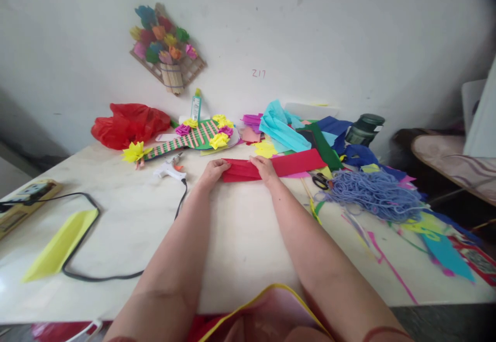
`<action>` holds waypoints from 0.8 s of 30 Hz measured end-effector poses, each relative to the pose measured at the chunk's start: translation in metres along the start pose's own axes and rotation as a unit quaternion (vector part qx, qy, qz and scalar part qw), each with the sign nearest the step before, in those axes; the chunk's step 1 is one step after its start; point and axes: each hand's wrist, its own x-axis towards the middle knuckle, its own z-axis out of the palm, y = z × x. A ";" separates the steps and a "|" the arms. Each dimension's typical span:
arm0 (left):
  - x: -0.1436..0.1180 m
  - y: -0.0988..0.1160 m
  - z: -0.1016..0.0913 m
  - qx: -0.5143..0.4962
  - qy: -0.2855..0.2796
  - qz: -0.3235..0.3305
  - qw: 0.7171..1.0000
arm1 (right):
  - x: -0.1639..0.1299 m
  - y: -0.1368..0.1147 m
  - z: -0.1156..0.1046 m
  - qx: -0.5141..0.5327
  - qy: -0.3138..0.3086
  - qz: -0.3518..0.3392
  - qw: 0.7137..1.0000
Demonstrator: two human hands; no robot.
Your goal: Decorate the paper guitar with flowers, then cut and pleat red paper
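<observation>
A long folded strip of red crepe paper (pixel 296 164) lies across the middle of the table, its far end reaching right over the coloured scraps. My left hand (pixel 214 170) pinches the strip's left end between thumb and fingers. Farther right along the same strip, my right hand (pixel 264 168) grips it with thumb on top and fingers closed. Creases run through the paper between both hands. Left of my left hand rests a white glue gun (pixel 170 169) with a black cord. Scissors (pixel 321 181) with dark handles lie just beyond my right hand, partly under the scraps.
Behind sits a green paper guitar (pixel 201 138) with yellow and magenta flowers, beside a red plastic bag (pixel 129 125) and glue bottle (pixel 196 105). Blue yarn (pixel 374 192) and a dark jar (pixel 365 129) stand right. A power strip (pixel 29 202) and yellow paper (pixel 62 244) lie left.
</observation>
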 end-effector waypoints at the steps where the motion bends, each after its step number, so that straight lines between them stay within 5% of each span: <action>1: 0.000 0.000 0.000 0.000 0.008 -0.005 1.000 | -0.001 -0.001 -0.001 0.010 -0.016 -0.010 1.000; 10: -0.001 0.005 0.005 -0.027 0.047 -0.028 0.998 | 0.004 0.011 -0.002 -0.072 -0.089 -0.118 0.986; 24: 0.003 0.001 0.003 0.015 0.044 0.009 0.999 | 0.004 0.007 -0.003 -0.076 0.027 -0.058 0.995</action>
